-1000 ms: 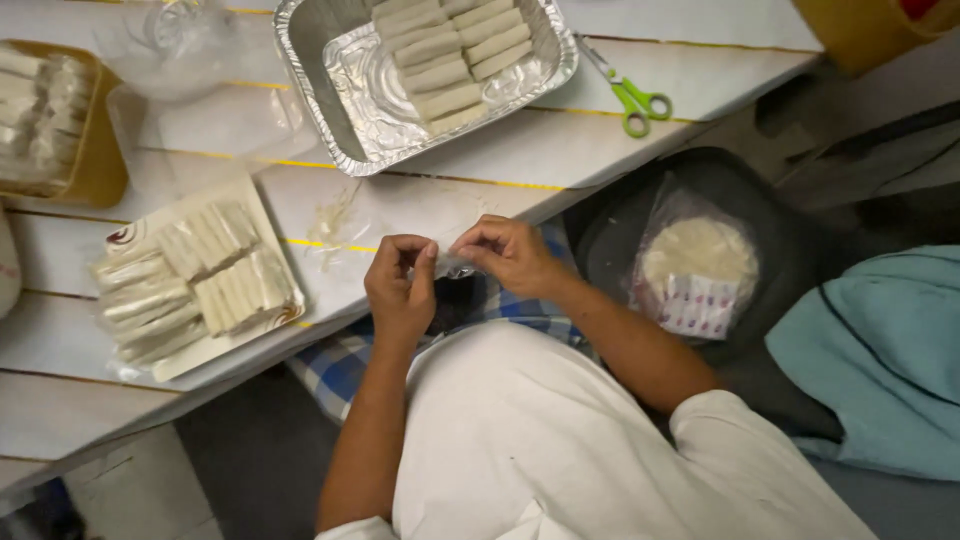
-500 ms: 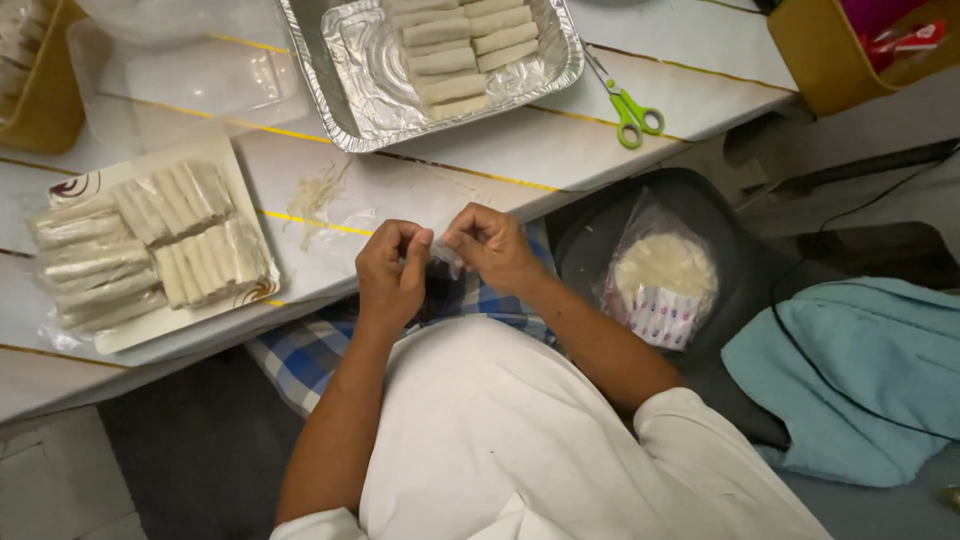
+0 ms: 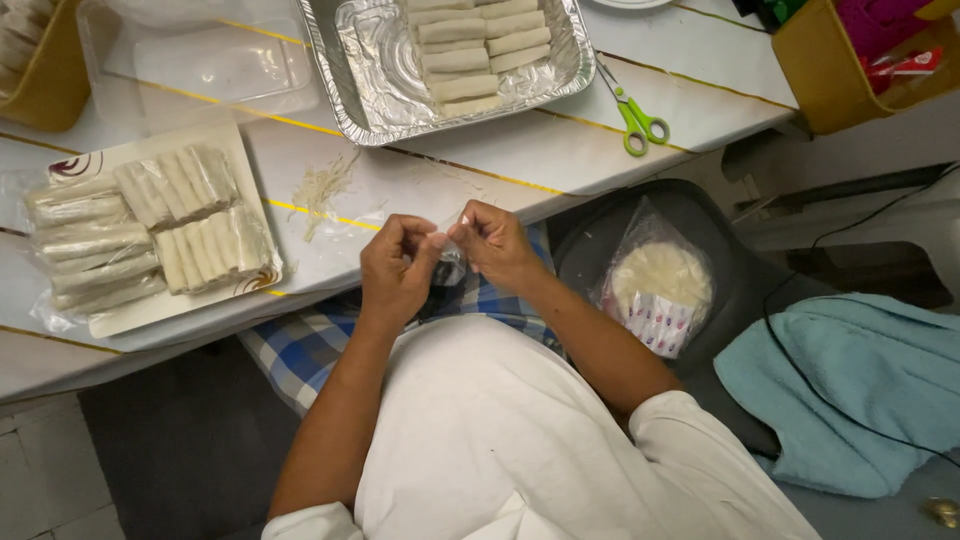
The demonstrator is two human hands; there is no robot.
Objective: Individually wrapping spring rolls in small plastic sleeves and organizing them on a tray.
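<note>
Since the earlier frame our view has shifted. Our left hand (image 3: pixel 395 268) and right hand (image 3: pixel 495 243) pinch 1 clear plastic wrap (image 3: pixel 447 252) together over our lap; tugging hard could tear it.

On the desk (image 3: pixel 620 150) I see a foil tray (image 3: pixel 345 85) of pale rolls, green-handled scissors (image 3: pixel 632 118) just beside it, and a plate (image 3: pixel 105 318) of wrapped rolls; a teal cloth (image 3: pixel 850 390) lies well apart.

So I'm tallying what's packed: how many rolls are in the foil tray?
6 show, stacked in one column in the foil tray: rolls running from the top edge down to the near end. The picture's edge may hide more.
</note>
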